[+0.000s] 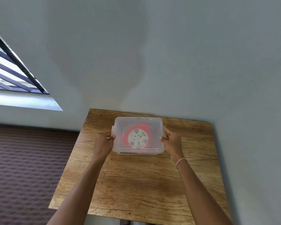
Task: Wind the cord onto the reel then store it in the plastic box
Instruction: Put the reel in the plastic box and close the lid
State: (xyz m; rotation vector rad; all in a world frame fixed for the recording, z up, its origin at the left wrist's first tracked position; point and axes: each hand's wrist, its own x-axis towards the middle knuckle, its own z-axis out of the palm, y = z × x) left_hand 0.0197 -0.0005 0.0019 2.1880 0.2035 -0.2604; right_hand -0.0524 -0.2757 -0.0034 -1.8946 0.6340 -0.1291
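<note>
A clear plastic box (154, 125) with its lid on stands at the far middle of the wooden table (139, 181). Through the lid I see the reel (138, 138), a white round face with red cord wound around it, lying flat inside. My left hand (104, 144) grips the box's left side at the handle. My right hand (171, 141) grips the right side at the other handle. Both arms reach forward over the table.
The table stands against a pale wall at the back and right. A window with dark bars (11, 69) is at the left. Dark patterned floor (23, 168) lies left of the table.
</note>
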